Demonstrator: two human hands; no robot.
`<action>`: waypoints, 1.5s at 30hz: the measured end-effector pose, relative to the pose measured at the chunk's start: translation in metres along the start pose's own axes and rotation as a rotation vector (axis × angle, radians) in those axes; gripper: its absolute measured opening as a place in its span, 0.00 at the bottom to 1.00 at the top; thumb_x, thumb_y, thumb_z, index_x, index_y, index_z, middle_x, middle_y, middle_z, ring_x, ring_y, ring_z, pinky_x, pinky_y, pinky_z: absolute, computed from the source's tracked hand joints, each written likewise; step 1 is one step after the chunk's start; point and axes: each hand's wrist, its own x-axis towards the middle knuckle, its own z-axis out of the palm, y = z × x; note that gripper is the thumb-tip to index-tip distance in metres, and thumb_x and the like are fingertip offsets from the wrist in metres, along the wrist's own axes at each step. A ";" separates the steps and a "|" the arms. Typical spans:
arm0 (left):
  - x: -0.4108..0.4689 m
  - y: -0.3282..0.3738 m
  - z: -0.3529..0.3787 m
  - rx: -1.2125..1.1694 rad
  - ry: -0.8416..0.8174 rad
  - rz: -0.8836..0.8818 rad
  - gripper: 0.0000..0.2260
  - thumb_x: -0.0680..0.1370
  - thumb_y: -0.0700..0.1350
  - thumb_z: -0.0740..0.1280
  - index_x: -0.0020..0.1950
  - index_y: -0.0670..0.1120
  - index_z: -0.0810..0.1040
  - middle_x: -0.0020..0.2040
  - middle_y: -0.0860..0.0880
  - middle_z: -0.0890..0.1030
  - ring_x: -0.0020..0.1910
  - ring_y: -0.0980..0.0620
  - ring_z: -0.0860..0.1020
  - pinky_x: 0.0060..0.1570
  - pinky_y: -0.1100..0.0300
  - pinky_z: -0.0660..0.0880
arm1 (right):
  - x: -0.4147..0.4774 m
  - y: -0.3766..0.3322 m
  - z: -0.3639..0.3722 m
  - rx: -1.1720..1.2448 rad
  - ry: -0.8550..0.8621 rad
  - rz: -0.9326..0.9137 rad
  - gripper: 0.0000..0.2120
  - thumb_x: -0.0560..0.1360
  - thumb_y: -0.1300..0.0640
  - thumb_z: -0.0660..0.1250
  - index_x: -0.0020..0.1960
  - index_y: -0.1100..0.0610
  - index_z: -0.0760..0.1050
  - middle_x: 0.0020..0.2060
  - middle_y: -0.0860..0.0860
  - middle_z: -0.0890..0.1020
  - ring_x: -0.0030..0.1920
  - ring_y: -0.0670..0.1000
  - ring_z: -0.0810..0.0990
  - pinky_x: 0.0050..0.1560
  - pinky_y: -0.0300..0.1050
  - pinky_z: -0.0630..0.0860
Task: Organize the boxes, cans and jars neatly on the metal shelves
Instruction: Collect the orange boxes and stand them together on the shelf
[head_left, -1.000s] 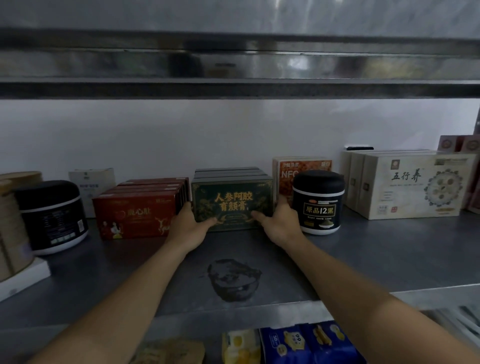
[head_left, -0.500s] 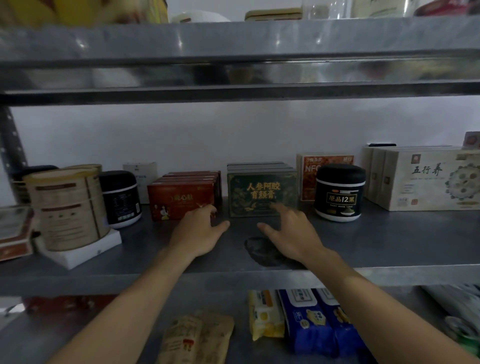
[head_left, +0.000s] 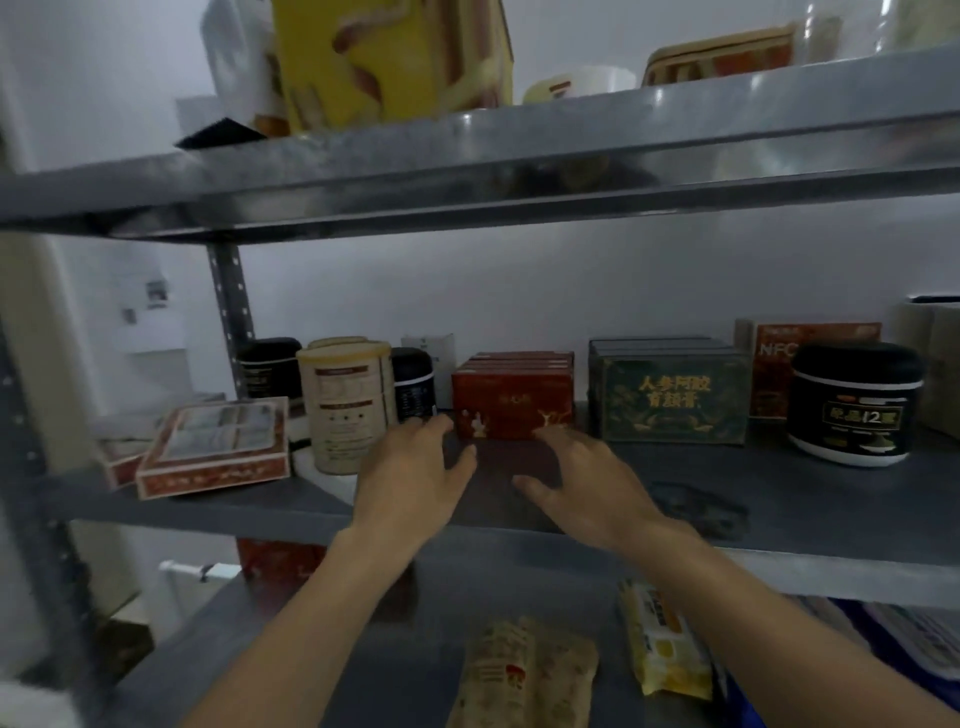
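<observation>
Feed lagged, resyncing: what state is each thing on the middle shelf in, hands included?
red boxes: upright row, hands at front, contact unclear.
green boxes: upright row, untouched.
big black jar: upright, lidded.
beige can: upright, lidded.
flat box: lying tilted.
left hand: open, empty.
right hand: open, empty.

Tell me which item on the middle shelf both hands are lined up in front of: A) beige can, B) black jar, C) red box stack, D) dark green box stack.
C: the left hand and right hand lie open just in front of the red box stack, fingertips near its lower front corners.
</observation>
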 end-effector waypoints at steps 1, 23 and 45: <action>-0.006 -0.010 -0.006 -0.001 0.092 0.011 0.12 0.77 0.53 0.68 0.52 0.46 0.80 0.44 0.47 0.81 0.44 0.47 0.78 0.38 0.57 0.74 | 0.001 -0.009 0.006 0.012 -0.015 -0.011 0.31 0.77 0.40 0.63 0.76 0.51 0.62 0.72 0.49 0.69 0.70 0.53 0.69 0.63 0.49 0.71; 0.002 -0.268 -0.041 0.446 -0.210 -0.316 0.27 0.79 0.59 0.61 0.76 0.57 0.61 0.77 0.49 0.60 0.76 0.46 0.56 0.73 0.44 0.57 | 0.060 -0.167 0.106 0.530 -0.132 -0.348 0.18 0.77 0.48 0.67 0.66 0.48 0.71 0.58 0.40 0.74 0.61 0.43 0.72 0.54 0.35 0.69; -0.039 -0.365 -0.138 -1.008 0.113 -0.349 0.20 0.77 0.63 0.61 0.59 0.49 0.76 0.52 0.48 0.84 0.53 0.47 0.83 0.50 0.53 0.80 | 0.143 -0.297 0.186 1.230 -0.176 0.096 0.49 0.59 0.52 0.81 0.76 0.48 0.61 0.70 0.47 0.71 0.70 0.49 0.70 0.66 0.46 0.68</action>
